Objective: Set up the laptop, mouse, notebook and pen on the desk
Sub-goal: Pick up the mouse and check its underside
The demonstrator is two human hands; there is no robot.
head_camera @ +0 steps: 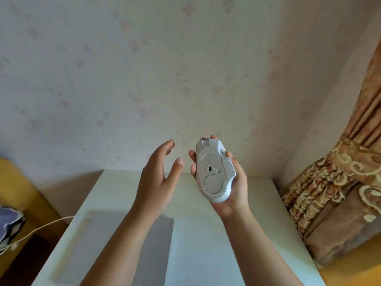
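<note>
My right hand [233,188] holds a white computer mouse [214,172] raised above the desk, its underside turned toward me, fingers curled round its sides. My left hand [158,176] hovers just left of the mouse, fingers relaxed and spread, touching nothing. Below my forearms a closed grey laptop [156,240] lies flat on the white desk [237,244]. No notebook or pen is in view.
A flowered wall stands right behind the desk. A patterned brown curtain [340,182] hangs close to the desk's right edge. A white cable [47,226] runs off the left side over a dark floor, near a checked cloth [10,223].
</note>
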